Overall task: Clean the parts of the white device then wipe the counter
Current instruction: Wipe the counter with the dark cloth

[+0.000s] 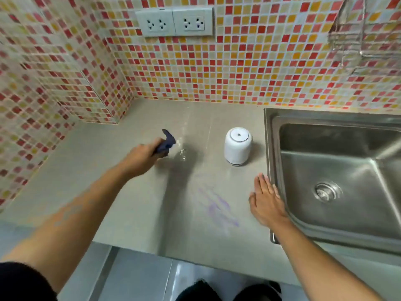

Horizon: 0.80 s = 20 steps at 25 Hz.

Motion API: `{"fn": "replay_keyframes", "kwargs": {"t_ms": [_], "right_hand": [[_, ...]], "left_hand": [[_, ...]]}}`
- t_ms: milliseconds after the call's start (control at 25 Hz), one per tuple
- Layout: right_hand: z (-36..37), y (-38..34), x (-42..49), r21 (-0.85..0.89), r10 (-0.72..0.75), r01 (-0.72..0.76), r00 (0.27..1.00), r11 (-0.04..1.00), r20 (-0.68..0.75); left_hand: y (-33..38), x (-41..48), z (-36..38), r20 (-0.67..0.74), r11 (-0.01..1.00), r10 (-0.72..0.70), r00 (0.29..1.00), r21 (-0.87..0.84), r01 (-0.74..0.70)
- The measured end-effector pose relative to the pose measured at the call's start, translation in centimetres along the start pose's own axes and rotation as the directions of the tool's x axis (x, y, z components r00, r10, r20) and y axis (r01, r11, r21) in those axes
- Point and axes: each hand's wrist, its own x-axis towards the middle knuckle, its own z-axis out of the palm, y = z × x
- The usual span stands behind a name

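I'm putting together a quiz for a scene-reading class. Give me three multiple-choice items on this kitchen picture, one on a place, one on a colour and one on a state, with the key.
1. Where does the white device stand?
A. on the floor
B. on the counter, between the cloth and the sink
C. on a shelf

2. What colour is the cloth in the left hand?
A. dark blue
B. yellow
C. white

3. How is the right hand?
A. clenched in a fist
B. gripping the device
C. flat, fingers straight

Key:
1. B: it stands upright on the counter, left of the sink.
2. A: the bunched cloth is dark blue.
3. C: its fingers lie straight beside the sink rim.
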Motion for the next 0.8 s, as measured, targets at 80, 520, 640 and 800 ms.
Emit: {"fn": "replay_keyframes", "kwargs": {"t_ms": [80, 520, 640, 800], "right_hand": [[0.7, -0.6, -0.1, -0.018, 0.055, -0.055, 0.998, 0.998, -0.032], [1.6, -1.1, -0.3, -0.076, 0.086, -0.089, 0.995, 0.993, -0.043], [1.7, -1.1, -0.2, -0.079, 0.092, -0.097, 0.994, 0.992, -0.061], [2.0, -1.0, -0.1, -0.093, 0.094, -0.100, 0.993, 0.991, -0.071]], "left_hand": [[-3.0, -3.6, 5.8, 0.128, 0.993, -0.075, 0.989, 0.105, 0.062], [-5.5, -3.9, 11.6, 0.187, 0.946, 0.038, 0.982, 0.311, -0.096], [-6.4, -2.4, 13.4, 0.104, 0.928, -0.030, 0.994, 0.374, -0.011], [-6.3, 3.8, 12.6, -0.058, 0.978, -0.140, 0.988, 0.147, 0.147]]}}
